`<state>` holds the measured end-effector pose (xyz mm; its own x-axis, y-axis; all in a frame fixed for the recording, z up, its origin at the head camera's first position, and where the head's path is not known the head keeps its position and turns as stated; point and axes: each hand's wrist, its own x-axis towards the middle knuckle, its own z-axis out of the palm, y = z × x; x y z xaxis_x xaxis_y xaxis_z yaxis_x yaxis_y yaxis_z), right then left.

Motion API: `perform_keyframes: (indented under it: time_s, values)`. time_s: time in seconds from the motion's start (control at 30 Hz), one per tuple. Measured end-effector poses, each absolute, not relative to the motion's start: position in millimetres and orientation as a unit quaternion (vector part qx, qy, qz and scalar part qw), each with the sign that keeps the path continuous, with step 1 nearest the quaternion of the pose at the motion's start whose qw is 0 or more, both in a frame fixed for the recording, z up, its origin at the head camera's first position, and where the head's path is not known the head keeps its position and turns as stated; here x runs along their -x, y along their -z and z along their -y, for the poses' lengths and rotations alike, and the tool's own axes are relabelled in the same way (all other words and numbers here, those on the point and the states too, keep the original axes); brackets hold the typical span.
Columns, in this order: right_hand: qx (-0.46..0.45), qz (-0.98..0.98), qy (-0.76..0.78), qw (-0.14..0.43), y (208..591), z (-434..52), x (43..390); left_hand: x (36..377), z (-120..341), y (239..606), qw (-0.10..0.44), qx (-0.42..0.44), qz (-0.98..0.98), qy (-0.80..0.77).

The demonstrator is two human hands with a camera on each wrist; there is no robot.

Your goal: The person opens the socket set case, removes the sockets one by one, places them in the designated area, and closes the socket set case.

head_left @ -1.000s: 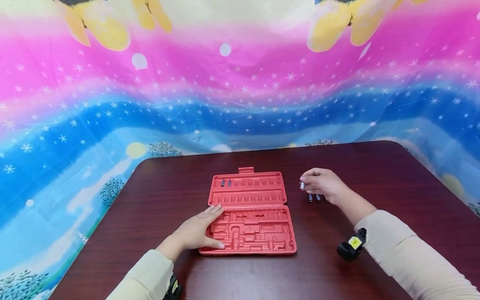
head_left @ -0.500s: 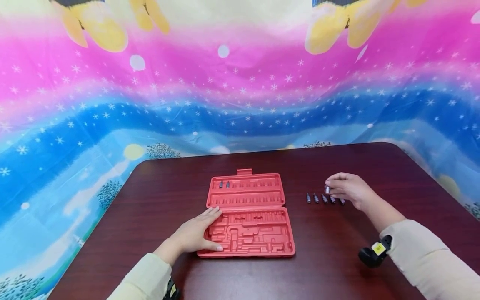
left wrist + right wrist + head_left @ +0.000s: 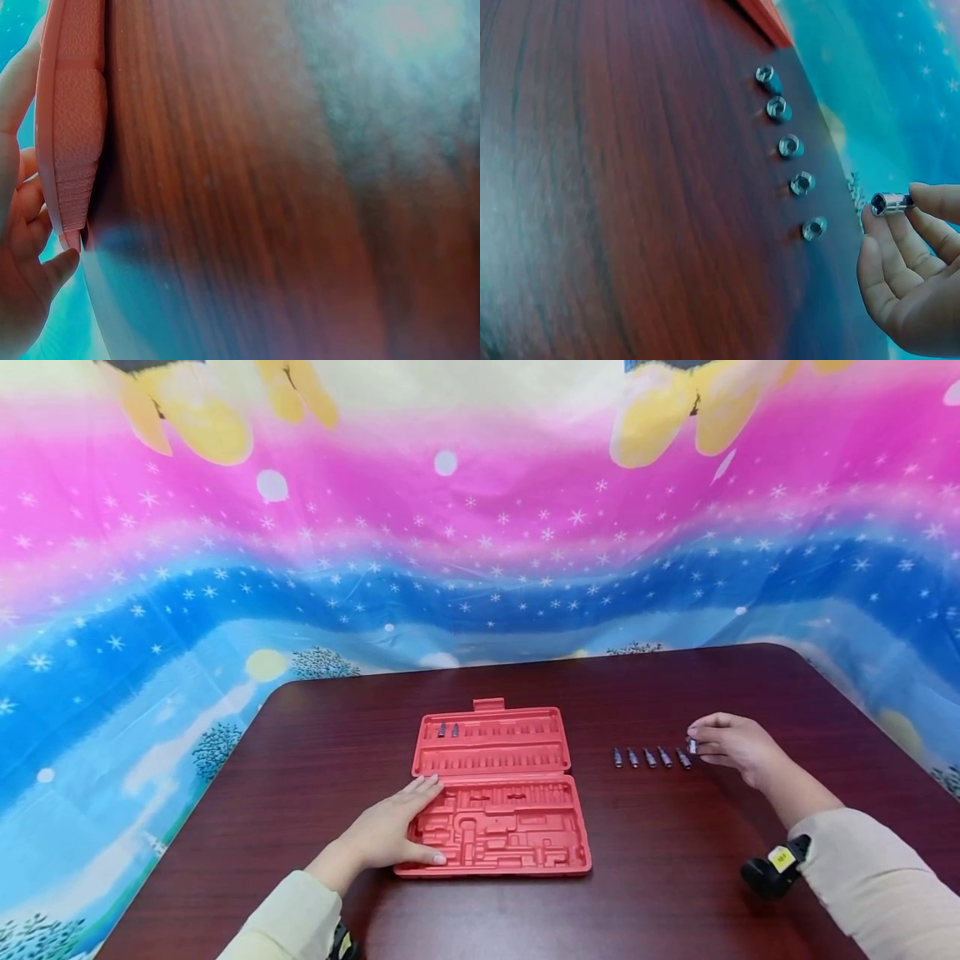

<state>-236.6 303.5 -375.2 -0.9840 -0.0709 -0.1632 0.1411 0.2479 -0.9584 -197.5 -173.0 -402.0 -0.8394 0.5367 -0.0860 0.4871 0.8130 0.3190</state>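
Right hand [image 3: 738, 750] pinches a small silver metal socket [image 3: 891, 202] at the right of the frame.
It is just beside the right end of a row of five sockets [image 3: 649, 757] on the dark wooden desk [image 3: 675, 877]; the flat, relaxed left hand [image 3: 390, 831] rests on the open red plastic tool case [image 3: 498, 793].

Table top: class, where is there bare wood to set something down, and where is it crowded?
Bare table lies between the red case and the row of five sockets, in front of that row, and left of the left hand. It is crowded at the row's right end, where the right hand pinches a sixth socket.
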Motion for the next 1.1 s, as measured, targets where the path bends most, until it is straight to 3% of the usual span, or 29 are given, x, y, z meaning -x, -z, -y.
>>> perform_keyframes:
  time_s: [1.1]
  values:
    - [-0.039, -0.884, 0.454, 0.103, 399, -318, 247, 196, 171, 400, 0.092, -0.266, -0.948, -0.151]
